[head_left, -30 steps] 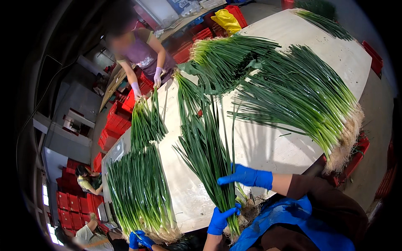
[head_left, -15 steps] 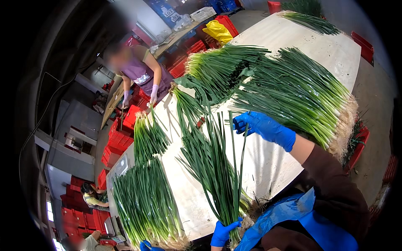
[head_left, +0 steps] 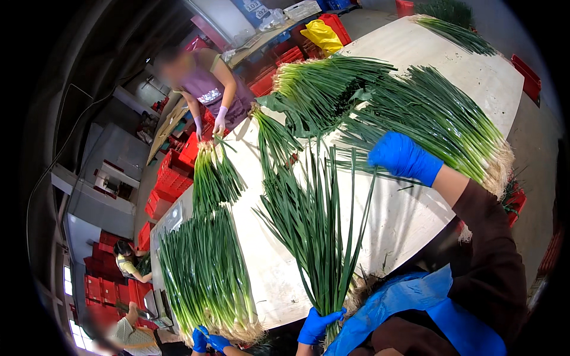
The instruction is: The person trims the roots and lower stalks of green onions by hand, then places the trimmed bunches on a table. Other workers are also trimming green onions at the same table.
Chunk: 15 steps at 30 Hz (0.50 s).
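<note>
Your left hand point(head_left: 318, 325), blue-gloved, has its grip closed round the root end of a bunch of green onions point(head_left: 313, 237) at the near edge of the desk point(head_left: 409, 213), leaves fanning up and away from you. Your right hand point(head_left: 404, 157) reaches out over the big onion pile point(head_left: 439, 118); fingers look curled down onto the leaves, but you can't tell if the grip has hold of any. Across the desk, another person's gloved hand point(head_left: 219, 121) touches a separate bunch point(head_left: 214, 175).

head view | worn on the person's head, fisheye | faces down and forward across the white table point(head_left: 409, 219) | close to the near edge | single view
</note>
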Tool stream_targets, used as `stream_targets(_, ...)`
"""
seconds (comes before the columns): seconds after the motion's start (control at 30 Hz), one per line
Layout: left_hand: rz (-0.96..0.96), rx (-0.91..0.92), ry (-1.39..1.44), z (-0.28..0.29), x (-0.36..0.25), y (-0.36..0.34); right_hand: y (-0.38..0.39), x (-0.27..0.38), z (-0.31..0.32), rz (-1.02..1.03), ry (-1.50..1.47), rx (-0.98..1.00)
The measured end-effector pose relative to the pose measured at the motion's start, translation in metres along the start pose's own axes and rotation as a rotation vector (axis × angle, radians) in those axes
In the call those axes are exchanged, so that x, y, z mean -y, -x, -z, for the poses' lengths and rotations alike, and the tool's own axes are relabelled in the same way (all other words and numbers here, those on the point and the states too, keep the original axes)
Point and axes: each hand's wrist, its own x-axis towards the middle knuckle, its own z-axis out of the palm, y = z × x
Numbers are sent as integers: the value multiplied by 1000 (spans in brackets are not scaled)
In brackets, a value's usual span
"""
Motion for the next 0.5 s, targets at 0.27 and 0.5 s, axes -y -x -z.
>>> stream_targets(0.27, 38, -27, 9, -7, 5, 7, 13, -90, 9, -654, -1209, -511)
stream_targets(0.5, 42, -45, 1, -14, 3, 15, -3, -18, 17, -904, -1212, 116)
